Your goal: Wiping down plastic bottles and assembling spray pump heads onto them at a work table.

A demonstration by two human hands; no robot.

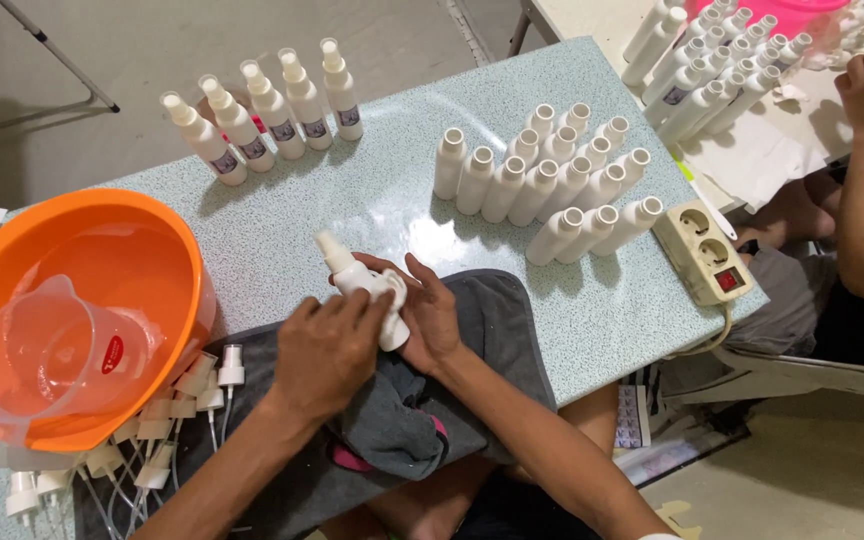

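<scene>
White spray bottle (367, 290) with pump cap lying tilted at frame centre, cap pointing upper left, over dark grey cloth (492, 330) on speckled tabletop (372, 200). Left hand (327, 350) curling closed over bottle body, gripping it. Right hand (430, 315) half-closed, cupping bottle from right side, thumb pressing on it. Orange basin (152, 250) sitting far left, loose pump heads (167, 420) just beside it.

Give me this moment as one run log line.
left hand: on spray bottle | right hand: holds it | below: grey cloth
</scene>
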